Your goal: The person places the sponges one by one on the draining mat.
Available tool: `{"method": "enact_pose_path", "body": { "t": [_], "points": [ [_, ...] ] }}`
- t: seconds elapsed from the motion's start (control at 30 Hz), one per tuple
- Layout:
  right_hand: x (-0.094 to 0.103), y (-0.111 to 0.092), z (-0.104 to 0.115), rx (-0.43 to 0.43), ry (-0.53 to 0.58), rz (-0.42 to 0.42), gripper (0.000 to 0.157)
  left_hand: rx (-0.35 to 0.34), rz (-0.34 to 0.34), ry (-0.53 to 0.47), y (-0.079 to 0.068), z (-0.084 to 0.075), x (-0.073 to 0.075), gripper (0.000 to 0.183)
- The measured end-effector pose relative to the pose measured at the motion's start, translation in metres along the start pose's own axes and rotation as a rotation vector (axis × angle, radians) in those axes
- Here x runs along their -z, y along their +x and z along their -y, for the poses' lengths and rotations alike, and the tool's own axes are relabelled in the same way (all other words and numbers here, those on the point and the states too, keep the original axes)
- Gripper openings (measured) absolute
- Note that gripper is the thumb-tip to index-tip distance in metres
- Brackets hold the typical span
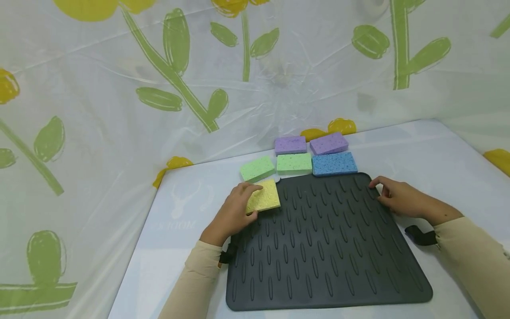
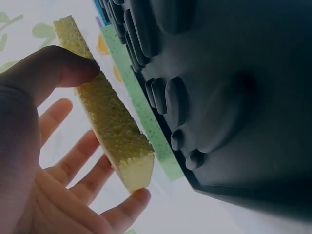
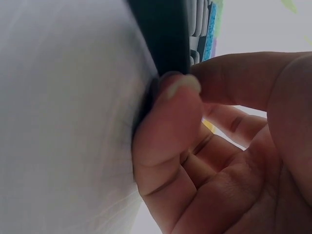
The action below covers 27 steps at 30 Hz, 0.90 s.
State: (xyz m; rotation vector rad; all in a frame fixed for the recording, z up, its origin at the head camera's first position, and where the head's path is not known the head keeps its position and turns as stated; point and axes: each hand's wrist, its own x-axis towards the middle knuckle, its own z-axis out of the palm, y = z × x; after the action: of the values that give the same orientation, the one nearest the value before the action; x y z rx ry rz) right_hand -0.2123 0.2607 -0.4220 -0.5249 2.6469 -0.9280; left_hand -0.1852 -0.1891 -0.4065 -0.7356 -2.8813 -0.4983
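A yellow sponge (image 1: pixel 264 197) lies at the far left corner of a dark grey ribbed mat (image 1: pixel 326 248), partly over its edge. My left hand (image 1: pixel 234 214) pinches this sponge; in the left wrist view the thumb sits on top of the yellow sponge (image 2: pixel 112 122) and the fingers (image 2: pixel 73 165) lie under it, beside the mat (image 2: pixel 234 73). My right hand (image 1: pixel 398 199) is at the mat's far right edge. The right wrist view shows its fingertips (image 3: pixel 170 107) closing on the edge of the mat (image 3: pixel 163 34).
Beyond the mat lie two green sponges (image 1: pixel 257 169) (image 1: pixel 294 163), a blue sponge (image 1: pixel 334 163) and two purple sponges (image 1: pixel 290 145) (image 1: pixel 329 143). The table (image 1: pixel 418 150) has a white cover. A flowered plastic curtain (image 1: pixel 119 110) hangs behind and to the left.
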Motion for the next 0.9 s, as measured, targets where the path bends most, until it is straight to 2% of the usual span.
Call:
{"method": "enact_pose_path", "body": {
  "t": [0.9],
  "points": [
    [-0.0001, -0.0006, 0.0000, -0.008, -0.001, 0.002, 0.038, 0.022, 0.115, -0.041, -0.0010, 0.0009, -0.0035, 0.056]
  ]
}}
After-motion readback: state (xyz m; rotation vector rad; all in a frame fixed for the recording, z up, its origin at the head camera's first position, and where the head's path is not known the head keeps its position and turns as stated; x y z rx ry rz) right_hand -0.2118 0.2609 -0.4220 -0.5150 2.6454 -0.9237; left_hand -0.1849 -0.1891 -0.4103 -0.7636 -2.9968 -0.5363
